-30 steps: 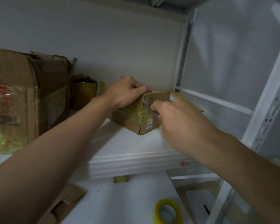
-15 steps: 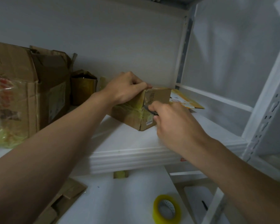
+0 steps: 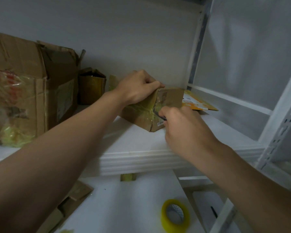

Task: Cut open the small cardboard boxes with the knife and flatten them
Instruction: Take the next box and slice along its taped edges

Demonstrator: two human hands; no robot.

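Presently, head view, the only view on record. Item one: small cardboard box (image 3: 142, 115), wrapped in yellowish tape, standing on the white shelf (image 3: 138, 148) near frame centre with one corner turned toward the viewer. Item two: left hand (image 3: 138, 89), at ten o'clock of the box, fingers curled over its top edge and gripping it; judged purpose, to pin the box against the drag of the blade. Item three: right hand (image 3: 183, 130), at five o'clock of the box, fingers closed round the knife (image 3: 158, 114). Only a short dark blade shows, its tip at the taped seam on the near corner; the handle is hidden in the fist. Judged step: slitting the tape on this side, box not yet opened or flattened. Item four: flattened cardboard piece (image 3: 198, 104) with orange print, lying at three o'clock of the box, just beside it; probably one already dealt with. Item five: large brown box (image 3: 23, 81), at nine o'clock of the frame, well apart, flaps raised. Item six: small taped box (image 3: 91, 86), between the large box and the left hand; likely awaiting the knife. Item seven: roll of yellow tape (image 3: 175, 216) on the lower shelf (image 3: 124, 207) at six o'clock, with cardboard scraps (image 3: 71, 199) at seven o'clock.
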